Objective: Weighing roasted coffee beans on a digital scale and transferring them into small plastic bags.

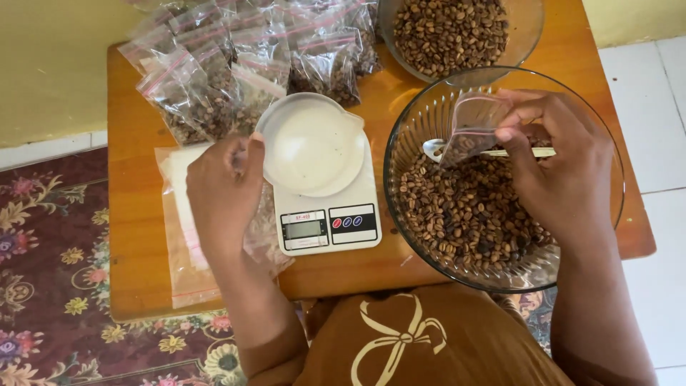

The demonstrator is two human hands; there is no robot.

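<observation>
Your right hand pinches a small bag over the bowl of beans. Your left hand grips the white cup on the scale.

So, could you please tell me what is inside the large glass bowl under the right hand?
The glass bowl holds coffee beans and a spoon; the right hand covers some beans and holds a small plastic bag.

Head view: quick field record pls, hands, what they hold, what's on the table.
left hand: rests at the rim of the white dish on the scale
right hand: holds a small clear bag over the glass bowl of coffee beans
spoon: in that bowl
filled bags: table rear
second bowl: rear right
empty bags: under left hand
</observation>
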